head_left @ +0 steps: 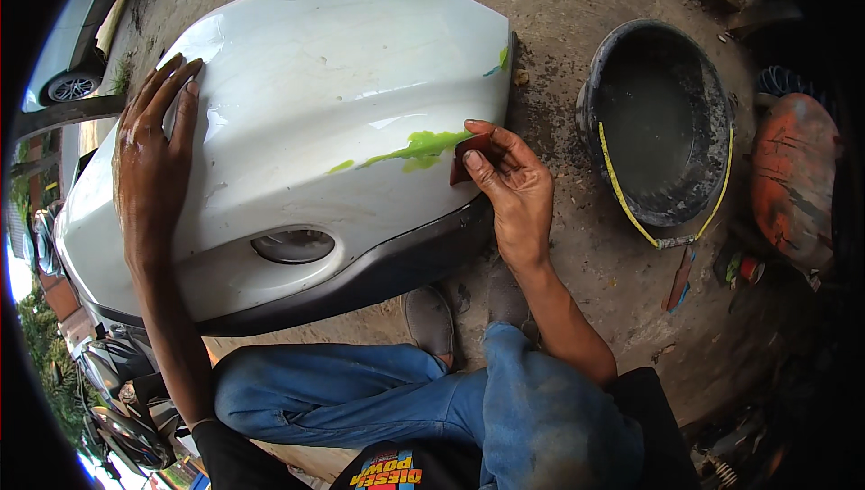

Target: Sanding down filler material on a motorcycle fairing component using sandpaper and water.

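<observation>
A white car bumper point(297, 67) with a dark lower trim and an oval fog-light opening lies in front of my legs. My left hand point(158, 152) rests flat on its wet left part, fingers stretched out. Between thumb and fingers, my right hand point(514, 179) pinches a small dark red-brown flat piece point(461, 164) that looks like a sanding pad or folded sandpaper. The piece meets the bumper at the right end of a bright green patch point(423, 148). A smaller green and blue patch point(500, 61) shows at the bumper's upper right edge.
To the right stands a black bucket point(595, 67) of murky water with a yellow rope handle. Beyond it is a worn orange-red rounded object point(793, 184). A flat strip point(680, 278) lies on the concrete floor below the bucket. A motorcycle point(122, 400) stands at lower left, a car point(72, 49) at upper left.
</observation>
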{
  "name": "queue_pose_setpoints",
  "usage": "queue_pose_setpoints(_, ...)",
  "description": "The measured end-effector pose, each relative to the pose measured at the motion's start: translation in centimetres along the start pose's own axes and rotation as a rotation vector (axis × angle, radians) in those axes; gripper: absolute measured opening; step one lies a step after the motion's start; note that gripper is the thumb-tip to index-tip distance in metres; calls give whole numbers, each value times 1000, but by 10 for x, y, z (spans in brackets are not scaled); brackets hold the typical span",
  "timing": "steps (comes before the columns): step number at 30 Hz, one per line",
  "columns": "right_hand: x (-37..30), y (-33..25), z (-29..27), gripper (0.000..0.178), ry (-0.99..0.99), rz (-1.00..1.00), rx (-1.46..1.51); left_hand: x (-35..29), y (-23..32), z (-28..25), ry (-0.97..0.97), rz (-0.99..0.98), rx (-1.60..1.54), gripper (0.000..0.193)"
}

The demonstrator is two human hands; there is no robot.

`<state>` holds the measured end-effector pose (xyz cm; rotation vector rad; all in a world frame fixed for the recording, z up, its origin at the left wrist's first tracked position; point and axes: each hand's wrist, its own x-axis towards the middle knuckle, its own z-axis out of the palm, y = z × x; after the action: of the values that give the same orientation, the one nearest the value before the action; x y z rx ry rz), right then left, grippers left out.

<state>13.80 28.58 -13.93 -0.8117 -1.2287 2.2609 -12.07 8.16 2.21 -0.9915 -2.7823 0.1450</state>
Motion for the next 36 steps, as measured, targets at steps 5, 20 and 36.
queue_pose_setpoints(5, -2, 17, -2, 24, 88, -61, -143, 1, 2, -1, 8, 11, -7, 37)
queue_pose_setpoints(20, -3, 18, 13, 9, 67, -372, -619, 0, 0, -1, -6, 3, -6, 37)
queue_pose_setpoints(36, 6, 38, 1, 17, 154, -255, -222, 0, 0, -2, -1, 20, 1, 38)
